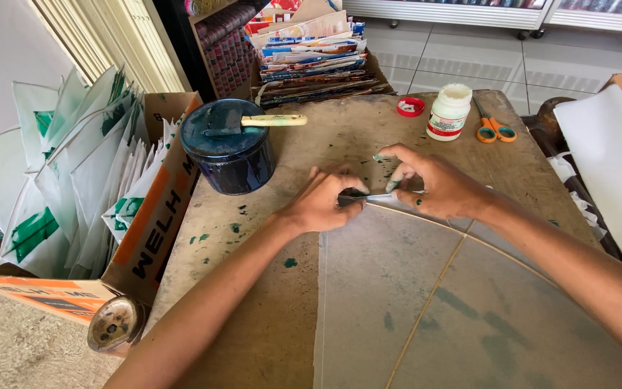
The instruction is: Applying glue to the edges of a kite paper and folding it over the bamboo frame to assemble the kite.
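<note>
A translucent paper kite point(397, 288) with thin bamboo sticks lies on the worn brown table point(253, 302). My left hand point(323, 202) presses a folded edge at the kite's top corner, fingers pinched on the paper. My right hand point(437, 187) rests beside it, fingertips stained green, holding down the same top edge where a curved stick meets the spine. Both hands touch the kite near its tip.
A dark blue tin point(228, 148) with a wooden-handled brush point(271, 120) stands at the left. A white glue jar point(448, 112), its red lid point(410, 106) and orange scissors point(494, 128) sit at the far edge. A cardboard box point(156, 209) of finished kites stands left.
</note>
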